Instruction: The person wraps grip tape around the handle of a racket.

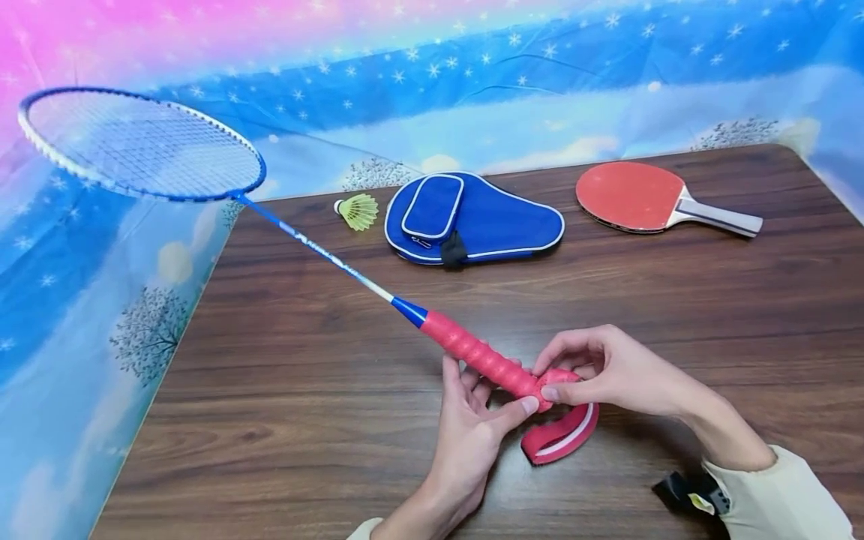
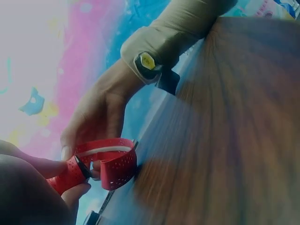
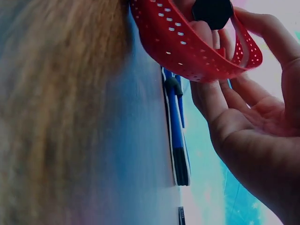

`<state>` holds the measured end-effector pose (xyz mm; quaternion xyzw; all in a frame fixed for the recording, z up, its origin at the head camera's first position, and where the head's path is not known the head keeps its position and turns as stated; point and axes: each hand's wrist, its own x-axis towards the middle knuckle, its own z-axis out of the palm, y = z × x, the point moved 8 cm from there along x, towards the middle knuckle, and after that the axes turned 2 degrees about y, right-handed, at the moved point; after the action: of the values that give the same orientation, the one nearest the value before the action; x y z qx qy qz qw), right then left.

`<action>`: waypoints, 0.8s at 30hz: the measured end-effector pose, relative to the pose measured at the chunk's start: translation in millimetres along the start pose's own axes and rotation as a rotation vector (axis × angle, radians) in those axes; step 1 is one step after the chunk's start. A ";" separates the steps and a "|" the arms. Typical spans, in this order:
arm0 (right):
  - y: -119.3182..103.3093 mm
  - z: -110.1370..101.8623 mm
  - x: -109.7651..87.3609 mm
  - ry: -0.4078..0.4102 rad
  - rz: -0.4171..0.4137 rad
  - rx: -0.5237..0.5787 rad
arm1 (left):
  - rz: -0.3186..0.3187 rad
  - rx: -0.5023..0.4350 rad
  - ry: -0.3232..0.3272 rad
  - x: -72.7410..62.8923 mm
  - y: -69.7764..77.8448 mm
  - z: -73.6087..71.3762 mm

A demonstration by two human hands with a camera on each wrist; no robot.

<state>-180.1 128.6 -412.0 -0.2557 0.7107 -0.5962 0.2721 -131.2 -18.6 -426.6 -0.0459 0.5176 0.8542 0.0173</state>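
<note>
A blue and white badminton racket (image 1: 324, 259) slants over the table, its strung head up at the left. My left hand (image 1: 472, 424) grips the lower end of its ridged red handle (image 1: 472, 354), thumb near the butt. At that end my right hand (image 1: 624, 375) pinches the red perforated grip tape (image 2: 119, 171) between thumb and fingers. A loose length of the tape curls below the right hand, its pale inner strip showing. In the right wrist view the black butt cap (image 3: 213, 13) shows inside the loop of tape.
Along the far side of the wooden table (image 1: 304, 420) lie a yellow shuttlecock (image 1: 358, 211), a blue paddle case (image 1: 499, 217) with white piping and a red table tennis paddle (image 1: 634, 196). A snowy printed cloth (image 1: 472, 82) hangs behind the table and at its left.
</note>
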 end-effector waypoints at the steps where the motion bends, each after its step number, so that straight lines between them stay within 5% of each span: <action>1: 0.5 -0.1 -1.4 -0.006 -0.004 0.006 | -0.005 0.001 0.001 -0.2 -1.7 1.1; 15: 8.3 -1.2 -12.3 -0.058 0.022 0.033 | -0.044 0.003 -0.174 0.1 -15.0 6.7; 24: 9.3 1.5 -9.4 -0.063 0.034 -0.014 | -0.068 -0.006 -0.168 -2.2 -15.9 0.3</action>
<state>-172.7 135.4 -420.6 -0.2641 0.7101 -0.5782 0.3028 -127.8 -10.8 -440.3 0.0084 0.5099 0.8555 0.0897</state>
